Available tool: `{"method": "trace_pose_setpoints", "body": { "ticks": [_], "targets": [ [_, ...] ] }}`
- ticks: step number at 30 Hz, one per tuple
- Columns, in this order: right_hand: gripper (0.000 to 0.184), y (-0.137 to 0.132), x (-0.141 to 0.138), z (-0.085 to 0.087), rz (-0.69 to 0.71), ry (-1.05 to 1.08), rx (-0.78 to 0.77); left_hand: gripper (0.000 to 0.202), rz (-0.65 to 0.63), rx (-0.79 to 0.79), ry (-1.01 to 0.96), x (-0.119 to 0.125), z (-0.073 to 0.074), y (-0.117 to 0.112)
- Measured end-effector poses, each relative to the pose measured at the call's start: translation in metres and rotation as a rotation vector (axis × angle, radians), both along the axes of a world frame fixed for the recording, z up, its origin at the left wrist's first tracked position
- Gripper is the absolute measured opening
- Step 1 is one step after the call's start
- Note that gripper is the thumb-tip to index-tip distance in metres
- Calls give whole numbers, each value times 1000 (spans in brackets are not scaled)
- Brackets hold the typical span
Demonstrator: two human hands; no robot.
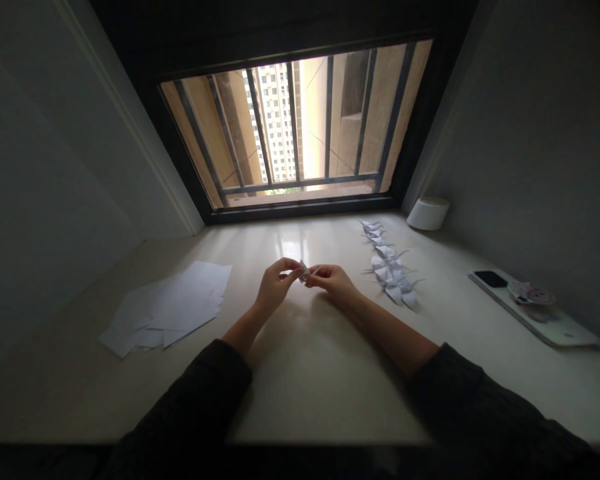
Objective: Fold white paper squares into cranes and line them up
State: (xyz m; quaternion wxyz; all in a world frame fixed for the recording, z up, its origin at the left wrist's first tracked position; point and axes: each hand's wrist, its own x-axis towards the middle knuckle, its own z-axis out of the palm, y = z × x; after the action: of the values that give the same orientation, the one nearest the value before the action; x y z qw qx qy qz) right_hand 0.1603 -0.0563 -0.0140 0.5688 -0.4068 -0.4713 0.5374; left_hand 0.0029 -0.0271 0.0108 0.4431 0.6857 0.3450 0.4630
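Note:
Between my fingertips, above the middle of the pale sill, is a small folded white paper [304, 268]. My left hand [278, 279] pinches it from the left with thumb and forefinger. From the right, my right hand [331, 280] also closes on it, and a thin paper point sticks up by its fingers. Much of the folded paper is hidden by the fingers, so its full shape cannot be made out. To the right stand several white paper cranes [391, 267] in a loose row. A spread of white paper sheets [180, 300] lies to the left.
A white cylinder-shaped object [429, 213] stands in the back right corner. Along the right wall lies a phone [535, 310] with a round grip on its back. A dark-framed, barred window [300, 212] closes off the far side, with walls on both sides.

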Motion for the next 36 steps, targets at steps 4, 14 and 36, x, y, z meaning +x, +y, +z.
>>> {"method": "trace_pose_setpoints", "body": {
  "ticks": [4, 14, 36],
  "targets": [
    [24, 0, -1, 1, 6, -13, 2, 21, -26, -55, -64, 1, -1, 0],
    [30, -4, -4, 9, -115, -90, -5, 25, 109, -252, -226, 10, -9, -7],
    [34, -1, -1, 5, -112, -244, -23, 26, 246, -243, -202, 9, -8, -10]
  ]
}}
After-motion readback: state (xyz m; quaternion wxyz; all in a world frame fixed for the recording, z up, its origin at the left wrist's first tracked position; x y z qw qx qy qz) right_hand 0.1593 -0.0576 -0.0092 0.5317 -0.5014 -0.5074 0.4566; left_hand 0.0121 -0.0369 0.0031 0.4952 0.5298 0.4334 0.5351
